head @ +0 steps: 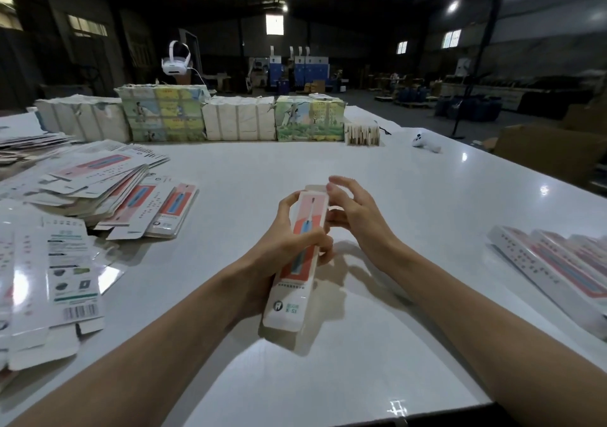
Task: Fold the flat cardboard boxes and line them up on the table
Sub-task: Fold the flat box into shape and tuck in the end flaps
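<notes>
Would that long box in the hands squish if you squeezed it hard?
Probably: the box looks like thin hollow card, like the flat sheets piled left. Likely light, since the left hand holds it by its middle. Stood on end, it might tip, being long and narrow.

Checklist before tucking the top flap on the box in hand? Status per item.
1. left hand grips the toothbrush box: ok.
2. Box opened into a tube: ok.
3. top flap tucked in: not ok, it sticks up.
4. right hand at the flap, holding nothing: ok.
5. Bottom end closed: cannot tell, blurred.
6. Bare table beside the row of folded boxes: ok.
</notes>
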